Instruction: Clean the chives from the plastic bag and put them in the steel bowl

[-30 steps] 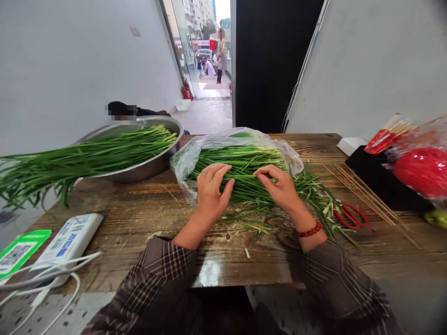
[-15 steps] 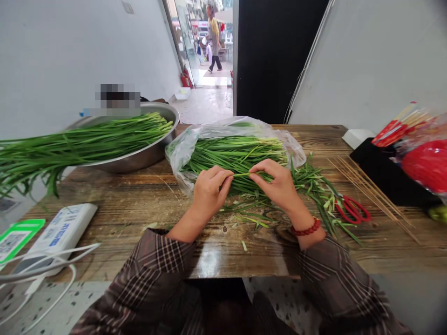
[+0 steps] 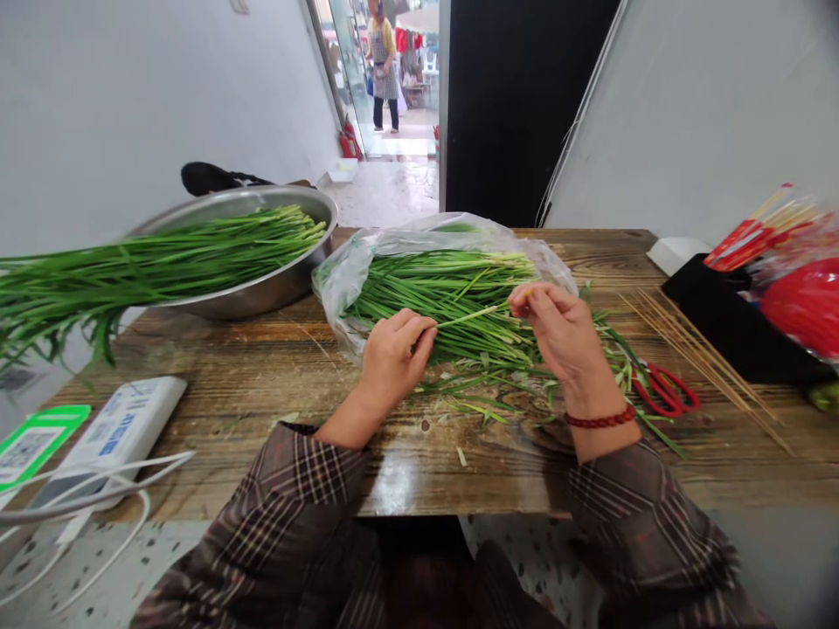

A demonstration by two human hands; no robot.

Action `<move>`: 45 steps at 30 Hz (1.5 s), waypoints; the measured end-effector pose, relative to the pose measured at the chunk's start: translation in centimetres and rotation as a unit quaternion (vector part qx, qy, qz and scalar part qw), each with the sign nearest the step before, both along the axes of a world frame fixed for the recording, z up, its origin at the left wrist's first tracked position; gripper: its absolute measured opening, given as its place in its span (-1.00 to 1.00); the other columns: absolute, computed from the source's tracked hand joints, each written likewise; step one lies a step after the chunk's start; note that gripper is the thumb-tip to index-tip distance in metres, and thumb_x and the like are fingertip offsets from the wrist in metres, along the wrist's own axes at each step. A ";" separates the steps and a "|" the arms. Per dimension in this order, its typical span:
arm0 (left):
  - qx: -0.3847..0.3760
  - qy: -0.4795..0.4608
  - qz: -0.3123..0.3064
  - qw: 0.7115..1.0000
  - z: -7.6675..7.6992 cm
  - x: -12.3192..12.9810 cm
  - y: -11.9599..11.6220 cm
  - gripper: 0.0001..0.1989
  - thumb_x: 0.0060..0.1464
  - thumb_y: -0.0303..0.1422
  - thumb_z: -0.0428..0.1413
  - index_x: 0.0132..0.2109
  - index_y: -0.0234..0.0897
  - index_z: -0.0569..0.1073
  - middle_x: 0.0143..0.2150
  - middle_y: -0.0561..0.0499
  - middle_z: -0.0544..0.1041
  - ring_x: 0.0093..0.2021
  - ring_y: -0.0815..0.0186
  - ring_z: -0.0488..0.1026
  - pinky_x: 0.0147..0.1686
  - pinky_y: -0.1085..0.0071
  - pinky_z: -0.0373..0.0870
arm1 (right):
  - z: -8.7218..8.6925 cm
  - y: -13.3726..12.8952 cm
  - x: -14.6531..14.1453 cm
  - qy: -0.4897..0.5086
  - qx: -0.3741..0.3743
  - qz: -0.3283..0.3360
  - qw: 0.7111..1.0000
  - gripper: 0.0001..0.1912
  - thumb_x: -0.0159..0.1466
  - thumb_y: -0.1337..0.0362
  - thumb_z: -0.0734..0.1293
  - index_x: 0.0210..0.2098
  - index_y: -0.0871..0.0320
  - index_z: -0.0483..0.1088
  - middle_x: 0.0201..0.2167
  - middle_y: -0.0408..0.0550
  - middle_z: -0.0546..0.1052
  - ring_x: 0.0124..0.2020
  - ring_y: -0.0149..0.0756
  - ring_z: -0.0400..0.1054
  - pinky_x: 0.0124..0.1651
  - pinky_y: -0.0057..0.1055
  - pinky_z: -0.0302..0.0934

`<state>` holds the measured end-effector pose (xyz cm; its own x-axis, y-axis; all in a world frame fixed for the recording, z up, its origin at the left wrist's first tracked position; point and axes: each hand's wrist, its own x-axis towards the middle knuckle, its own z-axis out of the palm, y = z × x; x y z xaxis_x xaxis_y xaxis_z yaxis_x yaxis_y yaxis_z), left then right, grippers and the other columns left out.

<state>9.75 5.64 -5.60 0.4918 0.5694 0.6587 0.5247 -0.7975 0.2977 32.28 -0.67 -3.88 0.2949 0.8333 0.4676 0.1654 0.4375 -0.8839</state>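
Observation:
In my left hand (image 3: 397,354) a single garlic chive (image 3: 468,316) is pinched between thumb and forefinger, its pale end pointing right. My right hand (image 3: 567,341) is raised just beyond that end, fingertips closed on a small yellowish scrap (image 3: 530,294). Behind both hands, a bunch of garlic chives (image 3: 419,284) lies in an open clear plastic bag (image 3: 344,278). Leaf trimmings (image 3: 481,393) are scattered before the bag. More trimmings lie under and beside my right hand, next to red-handled scissors (image 3: 665,390), whose blades are partly covered.
On the left, a metal basin (image 3: 262,300) holds more chives that hang over its rim. A white device (image 3: 121,428) with cables and a green-edged code card (image 3: 43,445) lie near it. Thin wooden sticks (image 3: 704,358) and a black box (image 3: 714,328) are at the right.
My right hand has drawn away from the chive, up and to the right, and turned. My left hand keeps its pinch. Outside the doorway, a person has moved slightly left.

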 end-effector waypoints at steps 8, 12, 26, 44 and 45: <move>-0.116 -0.107 -0.011 0.987 0.3 0.1 0.4 -0.84 0.18 -0.39 0.04 -0.32 -0.30 0.48 -0.38 0.04 0.53 -0.36 0.38 0.42 -0.29 0.46 0.35 | 0.5 -0.8 0.4 -0.241 -0.103 0.128 0.957 -0.77 0.24 0.13 0.34 -0.28 0.12 0.55 -0.30 -0.07 0.59 -0.27 -0.31 0.44 -0.17 -0.34 0.30; -0.155 -0.098 -0.026 0.983 0.5 0.2 0.0 -0.83 0.16 -0.39 0.03 -0.34 -0.31 0.48 -0.37 0.03 0.55 -0.36 0.38 0.43 -0.30 0.47 0.34 | -1.3 0.5 -0.6 -0.080 -0.103 0.049 0.990 -0.67 0.18 0.13 0.38 -0.12 0.17 0.48 -0.37 -0.12 0.54 -0.39 -0.41 0.38 -0.31 -0.43 0.27; -0.120 -0.001 -0.073 0.990 -0.2 0.6 -0.4 -0.79 0.22 -0.29 0.03 -0.16 -0.29 0.50 -0.28 -0.04 0.55 -0.30 0.31 0.45 -0.27 0.40 0.32 | -1.3 0.3 -2.9 -0.258 0.032 -0.063 0.964 -0.80 0.29 0.22 0.29 -0.39 0.14 0.49 -0.43 -0.08 0.56 -0.38 -0.36 0.40 -0.26 -0.40 0.24; -0.162 -0.105 -0.009 0.981 0.7 -0.2 0.3 -0.83 0.19 -0.35 -0.03 -0.19 -0.29 0.43 -0.38 0.05 0.41 -0.37 0.36 0.33 -0.35 0.45 0.24 | 0.6 -0.8 -1.3 -0.300 -0.038 0.247 0.921 -0.85 0.25 0.22 0.35 -0.28 0.09 0.58 -0.07 -0.01 0.56 -0.05 -0.28 0.44 0.05 -0.29 0.28; -0.162 -0.103 -0.008 0.981 0.8 -0.2 0.3 -0.84 0.18 -0.36 -0.03 -0.20 -0.29 0.43 -0.39 0.05 0.41 -0.37 0.36 0.33 -0.35 0.44 0.24 | 0.5 -0.7 -1.1 -0.291 -0.035 0.197 0.936 -0.84 0.26 0.24 0.33 -0.34 0.10 0.57 -0.14 -0.02 0.57 -0.11 -0.29 0.44 0.00 -0.30 0.29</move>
